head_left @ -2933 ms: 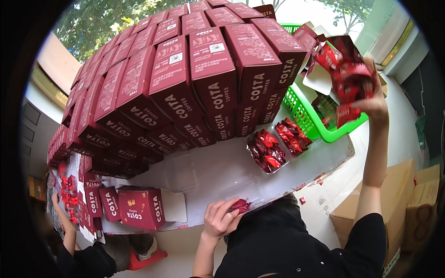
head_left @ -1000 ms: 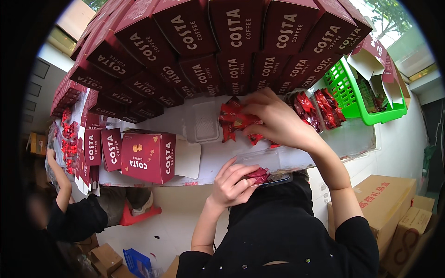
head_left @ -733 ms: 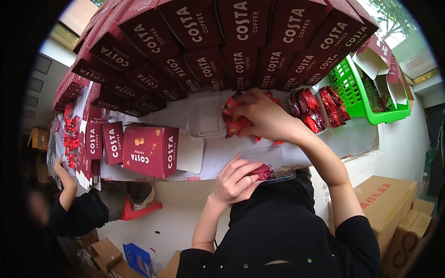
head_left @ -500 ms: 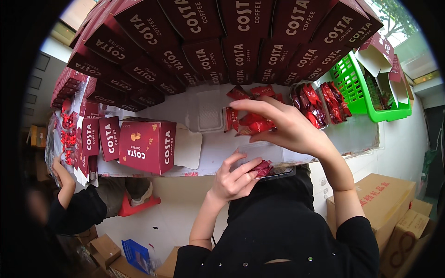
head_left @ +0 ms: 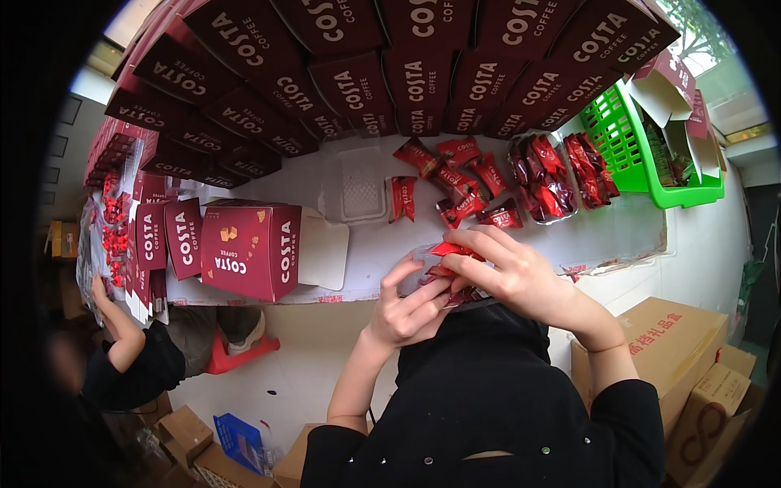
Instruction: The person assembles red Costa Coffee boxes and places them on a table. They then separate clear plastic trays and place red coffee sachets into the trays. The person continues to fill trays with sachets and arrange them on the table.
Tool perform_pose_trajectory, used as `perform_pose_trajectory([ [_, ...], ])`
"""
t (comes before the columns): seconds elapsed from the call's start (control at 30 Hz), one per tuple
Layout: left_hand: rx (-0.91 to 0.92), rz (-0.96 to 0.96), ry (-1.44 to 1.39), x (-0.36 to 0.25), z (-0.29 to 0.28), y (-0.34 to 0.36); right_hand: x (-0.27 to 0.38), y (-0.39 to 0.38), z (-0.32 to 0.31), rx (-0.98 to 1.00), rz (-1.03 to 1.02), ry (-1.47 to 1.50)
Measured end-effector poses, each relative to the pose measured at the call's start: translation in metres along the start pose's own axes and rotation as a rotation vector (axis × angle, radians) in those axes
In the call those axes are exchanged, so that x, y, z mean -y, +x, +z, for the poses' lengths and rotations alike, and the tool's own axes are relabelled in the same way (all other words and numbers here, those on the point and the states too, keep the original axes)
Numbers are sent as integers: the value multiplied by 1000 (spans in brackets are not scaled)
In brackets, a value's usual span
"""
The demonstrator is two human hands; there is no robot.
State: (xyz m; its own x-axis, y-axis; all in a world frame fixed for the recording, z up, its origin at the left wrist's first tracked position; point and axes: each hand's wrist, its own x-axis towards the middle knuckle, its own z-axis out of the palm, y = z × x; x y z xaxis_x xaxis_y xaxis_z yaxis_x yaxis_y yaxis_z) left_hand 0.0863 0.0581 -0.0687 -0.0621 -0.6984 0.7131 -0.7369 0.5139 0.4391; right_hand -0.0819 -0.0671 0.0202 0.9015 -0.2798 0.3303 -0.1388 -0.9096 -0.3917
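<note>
My left hand (head_left: 404, 315) is closed on a clear plastic tray (head_left: 474, 304) at the table's front edge, against my body. Over that tray my right hand (head_left: 521, 281) pinches a small red sachet (head_left: 445, 249). More dark red sachets lie inside, mostly hidden by my fingers. Beyond my hands several loose red sachets (head_left: 457, 184) are scattered on the white tabletop (head_left: 366, 260). An empty clear tray (head_left: 362, 189) lies left of them. To their right are two clear trays packed with sachets, a nearer-left filled tray (head_left: 543, 180) and a right filled tray (head_left: 591, 172).
Stacked maroon boxes (head_left: 416, 80) wall off the table's far side. An open-flapped maroon box (head_left: 248, 252) stands at left, a green basket (head_left: 661, 195) with boxes at right. Another person's hand (head_left: 104, 299) is at far left. Brown cartons (head_left: 659, 346) stand on the floor.
My right hand has come down and toward me from above the loose sachets to the tray, now holding a red sachet. My left hand stays at the tray.
</note>
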Motion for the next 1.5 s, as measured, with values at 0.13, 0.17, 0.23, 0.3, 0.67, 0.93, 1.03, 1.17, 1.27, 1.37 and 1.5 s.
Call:
perform_pose_trajectory([
  [0.13, 12, 2, 48, -1, -1, -2, 13, 5, -23, 159, 81, 61],
  [0.17, 15, 1, 51, -1, -2, -2, 13, 3, -25, 169, 85, 52],
  [0.23, 20, -3, 55, -1, -4, -1, 13, 1, -28, 191, 92, 35],
  [0.3, 24, -5, 56, -2, -6, 1, 15, -3, -23, 193, 125, 14],
  [0.67, 97, -58, -148, 1, -10, 6, -3, 0, 7, 73, 146, 213],
  [0.93, 118, -15, -86, 4, -13, 8, -10, 1, 1, -75, 16, 122],
  [1.03, 115, -7, -82, 4, -12, 8, -15, 7, 1, -235, 206, -43],
  [1.17, 116, -4, -81, 4, -13, 8, -37, 26, 9, -185, 240, -243],
  [1.27, 110, -4, -87, 4, -13, 8, -43, 41, 22, -111, 328, -249],
  [1.37, 106, -6, -94, 4, -13, 7, -46, 52, 28, 12, 454, -298],
  [1.5, 105, -11, -87, 3, -14, 7, -48, 55, 15, 66, 453, -197],
])
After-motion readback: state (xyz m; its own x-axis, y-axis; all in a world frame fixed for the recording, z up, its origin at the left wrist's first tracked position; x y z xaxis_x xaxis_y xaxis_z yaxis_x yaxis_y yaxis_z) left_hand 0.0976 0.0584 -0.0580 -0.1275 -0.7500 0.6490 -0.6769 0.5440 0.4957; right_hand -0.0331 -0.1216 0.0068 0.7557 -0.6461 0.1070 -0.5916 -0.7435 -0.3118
